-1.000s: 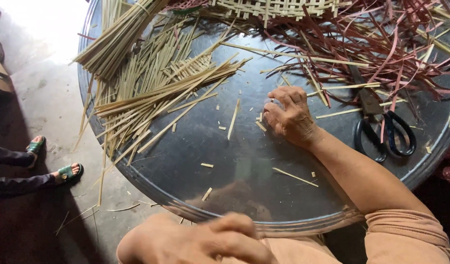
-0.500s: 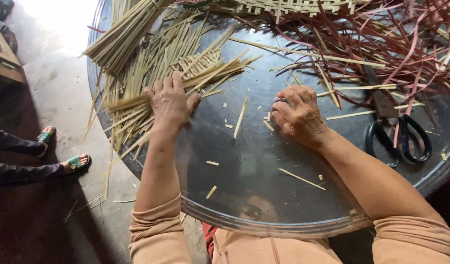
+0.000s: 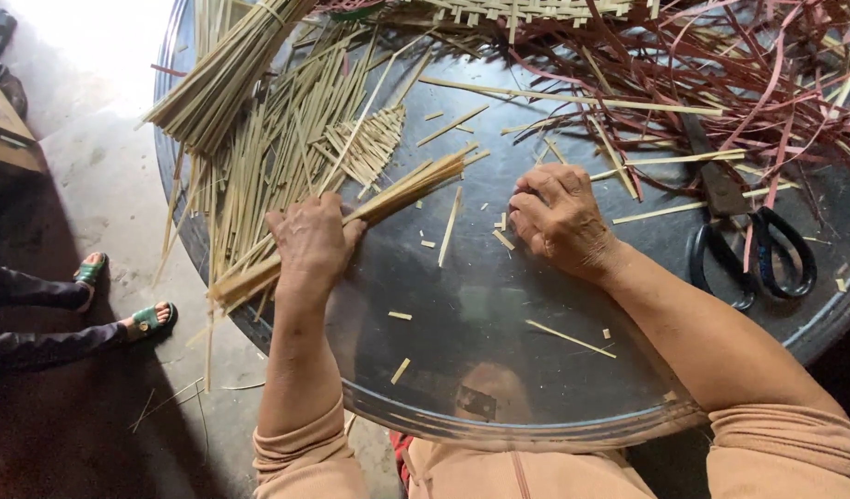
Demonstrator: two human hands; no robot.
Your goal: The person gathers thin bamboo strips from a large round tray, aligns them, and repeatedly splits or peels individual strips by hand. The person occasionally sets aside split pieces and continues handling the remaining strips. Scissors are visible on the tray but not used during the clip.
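Around the work, plenty of clutter: a round dark metal tray (image 3: 499, 388) serving as the tabletop, strewn with short pale offcuts (image 3: 451, 226). At upper left, a thick tied sheaf of straw-coloured strips (image 3: 226, 79), fanning down toward the tray's edge. Just below and right of it, loose flat strips (image 3: 286, 157) lying mostly lengthwise, with a small woven triangle (image 3: 374, 143) among them. Along the top edge, a strip of plaited matting (image 3: 536, 9). At upper right, a tangle of reddish and pink strips (image 3: 721, 83), spilling over black-handled scissors (image 3: 753, 245) lying near the right wrist. Off the tray at far left, two feet in green sandals (image 3: 120, 296) on the concrete floor, belonging to someone else.

Left hand (image 3: 309, 242) clamped palm-down around a slim bundle of pale strips (image 3: 397, 189), fingers curled over it near its middle. Bundle lying on the tray's left half, long axis diagonal: one end jutting past the tray's rim at lower left, the other pointing up and right toward the tray's centre, ends uneven there.

Right hand (image 3: 559, 217) well apart from the left, knuckles up, fingers bent and pressed to the tray, fingertips touching a small offcut (image 3: 503, 238); whether pinching it, cannot tell.
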